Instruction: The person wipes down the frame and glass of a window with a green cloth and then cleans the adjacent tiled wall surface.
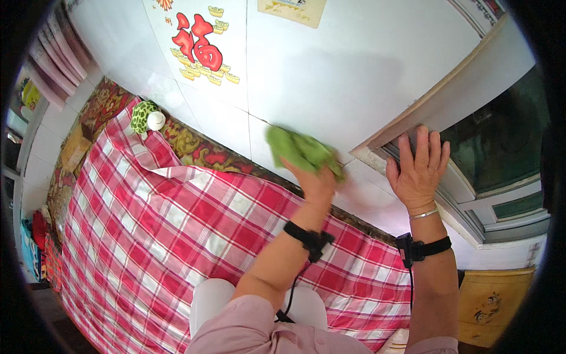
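Note:
My left hand (315,179) holds a crumpled green cloth (300,148) against the white tiled wall (309,75), low down, just left of the window frame's corner. Hand and cloth are somewhat blurred. To the right, my right hand (420,172) lies flat on the lower edge of the window frame (468,175), its fingers slightly spread and nothing held. A bracelet is on the right wrist, and black straps with small devices sit on both forearms.
A red and white checked sheet (177,230) covers the bed below me. On it by the wall sits a green plush turtle (146,117). A red decal (199,42) is on the wall at upper left. At lower right stands a wooden cabinet (495,301); a pink curtain (57,57) hangs at far left.

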Available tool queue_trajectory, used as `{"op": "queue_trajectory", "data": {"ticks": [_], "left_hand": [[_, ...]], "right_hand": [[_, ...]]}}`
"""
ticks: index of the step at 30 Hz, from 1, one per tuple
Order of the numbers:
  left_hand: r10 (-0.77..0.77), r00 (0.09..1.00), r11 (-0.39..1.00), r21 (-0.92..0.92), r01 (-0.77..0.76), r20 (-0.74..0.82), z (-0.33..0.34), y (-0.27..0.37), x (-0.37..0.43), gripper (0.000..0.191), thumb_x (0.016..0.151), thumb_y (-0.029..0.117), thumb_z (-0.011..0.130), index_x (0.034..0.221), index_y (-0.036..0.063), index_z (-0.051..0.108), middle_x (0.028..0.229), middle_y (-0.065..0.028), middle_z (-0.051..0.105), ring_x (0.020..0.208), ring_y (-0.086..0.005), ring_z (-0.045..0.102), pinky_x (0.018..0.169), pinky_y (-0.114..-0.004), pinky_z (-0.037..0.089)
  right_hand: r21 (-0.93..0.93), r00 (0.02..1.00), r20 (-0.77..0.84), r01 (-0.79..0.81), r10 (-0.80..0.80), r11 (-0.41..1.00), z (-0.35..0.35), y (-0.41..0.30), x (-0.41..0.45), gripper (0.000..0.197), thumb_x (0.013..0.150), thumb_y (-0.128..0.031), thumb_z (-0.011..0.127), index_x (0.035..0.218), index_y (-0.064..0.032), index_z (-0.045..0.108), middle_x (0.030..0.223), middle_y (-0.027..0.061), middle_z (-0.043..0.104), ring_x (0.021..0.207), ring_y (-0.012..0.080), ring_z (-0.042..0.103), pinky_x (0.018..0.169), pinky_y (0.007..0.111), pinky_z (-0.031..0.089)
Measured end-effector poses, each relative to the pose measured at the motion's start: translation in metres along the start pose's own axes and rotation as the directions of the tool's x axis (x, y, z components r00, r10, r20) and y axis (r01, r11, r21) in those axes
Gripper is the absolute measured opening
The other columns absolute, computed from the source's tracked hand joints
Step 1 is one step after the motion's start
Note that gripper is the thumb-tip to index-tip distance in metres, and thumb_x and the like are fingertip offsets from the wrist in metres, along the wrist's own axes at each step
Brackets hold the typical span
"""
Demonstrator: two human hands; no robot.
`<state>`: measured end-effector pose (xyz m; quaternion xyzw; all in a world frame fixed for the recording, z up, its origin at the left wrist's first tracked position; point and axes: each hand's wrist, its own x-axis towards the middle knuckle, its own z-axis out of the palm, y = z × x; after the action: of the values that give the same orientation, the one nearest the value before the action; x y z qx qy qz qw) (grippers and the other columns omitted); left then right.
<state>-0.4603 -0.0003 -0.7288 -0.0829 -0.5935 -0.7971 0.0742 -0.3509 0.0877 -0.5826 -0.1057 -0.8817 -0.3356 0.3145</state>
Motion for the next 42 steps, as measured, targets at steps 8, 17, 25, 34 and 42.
{"op": "queue_trajectory", "data": {"ticks": [8, 17, 25, 34, 42], "left_hand": [[0.009, 0.992, 0.996, 0.088, 0.002, -0.124, -0.011, -0.014, 0.071, 0.038, 0.089, 0.027, 0.038, 0.107, -0.0055, 0.045, 0.099, -0.0246, 0.048, 0.087, -0.0357, 0.047, 0.082, -0.043, 0.037], [0.144, 0.516, 0.645, 0.315, -0.696, 0.844, 0.022, -0.014, -0.125, 0.049, 0.068, 0.031, 0.058, 0.115, 0.0245, 0.051, 0.130, -0.0197, 0.033, 0.117, -0.0409, 0.030, 0.091, -0.056, 0.028], [0.487, 0.506, 0.523, 0.226, -0.821, 0.711, -0.013, -0.034, -0.045, 0.041, 0.066, 0.023, 0.059, 0.105, 0.0194, 0.051, 0.107, -0.0130, 0.043, 0.099, -0.0234, 0.044, 0.084, -0.039, 0.038], [-0.600, 0.773, 0.771, -0.406, 0.490, -0.205, -0.074, -0.145, 0.097, 0.059, 0.082, 0.054, 0.042, 0.121, 0.0101, 0.038, 0.119, -0.0058, 0.043, 0.107, -0.0228, 0.040, 0.089, -0.036, 0.035], [-0.870, 0.069, -0.169, -0.427, 0.888, 0.488, 0.039, -0.116, -0.168, 0.043, 0.082, 0.052, 0.043, 0.104, 0.0159, 0.052, 0.095, -0.0032, 0.056, 0.085, -0.0219, 0.053, 0.073, -0.036, 0.046]], "right_hand": [[-0.038, 1.000, 0.020, 0.024, -0.023, 0.999, -0.001, 0.001, 0.008, 0.039, 0.067, -0.029, 0.058, 0.105, -0.0170, 0.055, 0.121, 0.0101, 0.041, 0.111, 0.0301, 0.038, 0.090, 0.052, 0.028], [-0.018, 1.000, -0.014, 0.024, -0.024, 1.000, 0.003, 0.003, 0.005, 0.040, 0.068, -0.031, 0.058, 0.106, -0.0187, 0.055, 0.123, 0.0087, 0.041, 0.111, 0.0295, 0.038, 0.091, 0.050, 0.027], [-0.049, 0.998, 0.050, 0.031, -0.028, 0.998, 0.005, 0.005, -0.001, 0.042, 0.070, -0.031, 0.058, 0.109, -0.0169, 0.052, 0.125, 0.0130, 0.038, 0.111, 0.0350, 0.037, 0.091, 0.053, 0.027], [-0.100, 0.999, 0.038, 0.034, -0.031, 0.994, 0.005, 0.000, 0.000, 0.045, 0.072, -0.032, 0.056, 0.113, -0.0141, 0.051, 0.127, 0.0181, 0.036, 0.112, 0.0379, 0.034, 0.093, 0.053, 0.026], [-0.146, 0.996, 0.055, 0.074, -0.067, 0.986, 0.008, 0.017, -0.013, 0.044, 0.074, -0.033, 0.054, 0.113, -0.0133, 0.050, 0.124, 0.0192, 0.038, 0.110, 0.0388, 0.036, 0.091, 0.054, 0.027]]}}
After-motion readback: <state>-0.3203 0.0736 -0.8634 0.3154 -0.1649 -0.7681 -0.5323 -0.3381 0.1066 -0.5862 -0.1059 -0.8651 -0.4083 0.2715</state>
